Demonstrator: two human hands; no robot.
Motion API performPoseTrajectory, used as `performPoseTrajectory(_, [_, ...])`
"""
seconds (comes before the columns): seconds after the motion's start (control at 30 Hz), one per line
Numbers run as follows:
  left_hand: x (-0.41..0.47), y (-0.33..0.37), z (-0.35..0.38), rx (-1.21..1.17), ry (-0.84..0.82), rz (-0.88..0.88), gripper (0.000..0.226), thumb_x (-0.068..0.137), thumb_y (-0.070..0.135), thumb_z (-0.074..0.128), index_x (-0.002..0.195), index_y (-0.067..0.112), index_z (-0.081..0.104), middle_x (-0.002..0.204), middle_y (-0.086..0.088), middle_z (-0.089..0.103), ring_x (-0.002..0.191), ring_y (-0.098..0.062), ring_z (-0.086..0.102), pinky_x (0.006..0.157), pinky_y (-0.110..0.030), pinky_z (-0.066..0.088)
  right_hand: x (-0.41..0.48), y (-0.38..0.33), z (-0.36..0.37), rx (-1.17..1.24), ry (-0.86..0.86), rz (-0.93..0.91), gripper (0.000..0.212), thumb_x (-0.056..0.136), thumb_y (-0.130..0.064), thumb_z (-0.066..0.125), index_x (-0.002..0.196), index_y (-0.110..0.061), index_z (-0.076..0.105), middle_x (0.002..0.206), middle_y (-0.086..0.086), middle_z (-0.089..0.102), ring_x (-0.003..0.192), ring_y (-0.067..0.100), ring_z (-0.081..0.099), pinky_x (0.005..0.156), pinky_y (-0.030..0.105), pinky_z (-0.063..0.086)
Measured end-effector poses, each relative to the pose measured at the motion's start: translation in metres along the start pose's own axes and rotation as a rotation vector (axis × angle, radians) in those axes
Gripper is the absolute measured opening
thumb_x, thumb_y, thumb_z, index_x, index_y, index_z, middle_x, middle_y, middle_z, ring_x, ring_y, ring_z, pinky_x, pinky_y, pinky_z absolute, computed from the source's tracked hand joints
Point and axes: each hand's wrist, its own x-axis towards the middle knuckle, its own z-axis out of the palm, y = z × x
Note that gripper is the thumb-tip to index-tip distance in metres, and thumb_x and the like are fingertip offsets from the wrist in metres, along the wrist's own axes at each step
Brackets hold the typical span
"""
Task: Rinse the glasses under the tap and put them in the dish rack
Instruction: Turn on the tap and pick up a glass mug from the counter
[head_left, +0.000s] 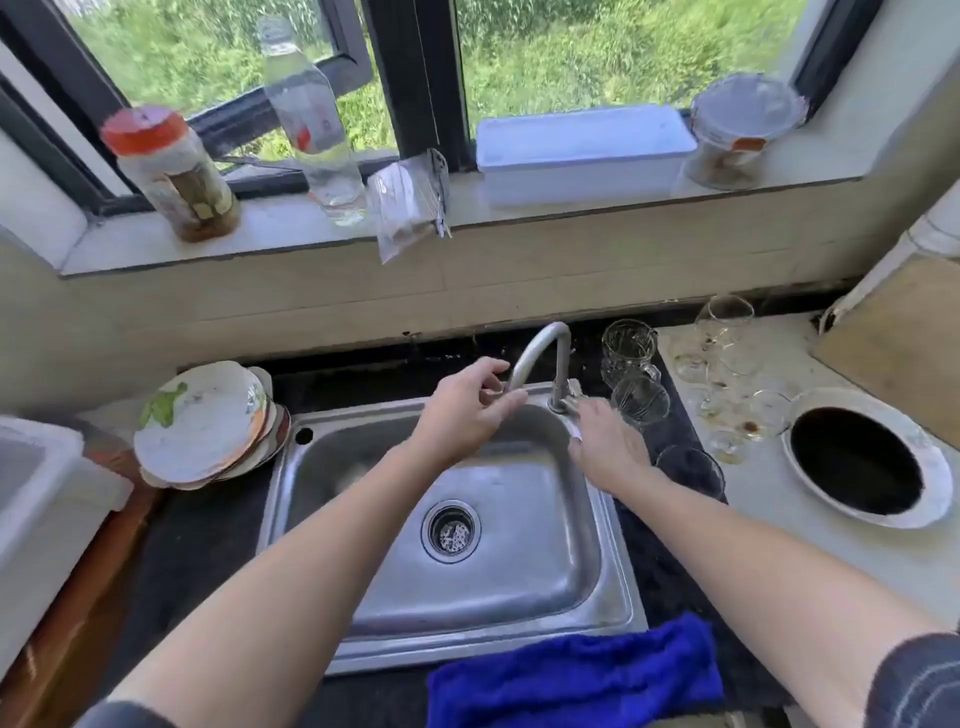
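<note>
Curling round the spout end of the tap (561, 364), the left hand (467, 415) pinches it between thumb and fingers. At the tap's base, the right hand (608, 444) lies palm down, its grip hidden. Right of the tap, the glasses (641, 402) stand clustered.

Bright daylight pours in through the window (597, 57), glinting softly off the steel sink (519, 587). The wide lens bends the sill (519, 210) and edges; everything looks slightly soft.
</note>
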Motion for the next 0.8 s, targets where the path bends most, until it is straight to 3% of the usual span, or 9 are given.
performPoseTrajectory(0.13, [0.028, -0.013, -0.006, 0.048, -0.104, 0.117, 0.027, 0.087, 0.021, 0.065, 0.114, 0.02, 0.063, 0.077, 0.001, 0.067, 0.071, -0.015, 0.062, 0.073, -0.027, 0.049, 0.031, -0.009, 0.01, 0.058, -0.006, 0.137, 0.057, 0.094, -0.015, 0.052, 0.145, -0.01, 0.027, 0.139, 0.012, 0.041, 0.121, 0.033, 0.048, 0.091, 0.043, 0.043])
performPoseTrajectory(0.23, [0.045, -0.024, -0.018, -0.013, -0.162, 0.164, 0.023, 0.087, 0.017, 0.064, 0.11, 0.019, 0.064, 0.067, 0.004, 0.065, 0.062, -0.011, 0.059, 0.069, -0.026, 0.049, 0.047, -0.01, 0.025, 0.066, -0.02, 0.241, 0.043, 0.096, -0.012, 0.049, 0.136, -0.006, 0.037, 0.129, 0.017, 0.051, 0.115, 0.037, 0.054, 0.088, 0.043, 0.044])
performPoseTrajectory(0.37, [0.058, -0.04, -0.029, -0.033, -0.214, 0.205, 0.026, 0.087, 0.018, 0.064, 0.113, 0.02, 0.065, 0.071, 0.002, 0.066, 0.065, -0.015, 0.061, 0.071, -0.028, 0.05, 0.06, -0.012, 0.039, 0.087, 0.084, 0.302, 0.024, 0.097, -0.012, 0.048, 0.12, -0.005, 0.049, 0.118, 0.018, 0.056, 0.105, 0.041, 0.059, 0.083, 0.045, 0.045])
performPoseTrajectory(0.57, [0.068, -0.052, -0.037, -0.063, -0.234, 0.208, 0.031, 0.088, 0.019, 0.065, 0.119, 0.019, 0.065, 0.073, 0.006, 0.065, 0.062, -0.005, 0.055, 0.069, -0.019, 0.044, 0.071, -0.009, 0.05, -0.032, 0.18, 0.307, 0.019, 0.098, -0.01, 0.045, 0.103, -0.004, 0.063, 0.094, 0.022, 0.069, 0.089, 0.042, 0.065, 0.072, 0.042, 0.049])
performPoseTrajectory(0.67, [0.067, -0.051, -0.037, -0.044, -0.224, 0.234, 0.032, 0.088, 0.02, 0.065, 0.12, 0.019, 0.065, 0.074, 0.003, 0.068, 0.063, -0.004, 0.055, 0.069, -0.018, 0.043, 0.067, -0.01, 0.055, -0.125, 0.166, 0.261, 0.02, 0.097, -0.009, 0.046, 0.106, -0.007, 0.064, 0.096, 0.018, 0.07, 0.088, 0.04, 0.067, 0.072, 0.042, 0.051])
performPoseTrajectory(0.8, [0.065, -0.05, -0.039, -0.029, -0.229, 0.262, 0.029, 0.089, 0.02, 0.064, 0.118, 0.02, 0.065, 0.069, 0.004, 0.068, 0.056, 0.0, 0.049, 0.059, -0.012, 0.037, 0.061, -0.016, 0.063, -0.148, 0.192, 0.224, 0.031, 0.099, -0.007, 0.041, 0.124, -0.011, 0.06, 0.114, 0.011, 0.066, 0.091, 0.039, 0.067, 0.073, 0.044, 0.052])
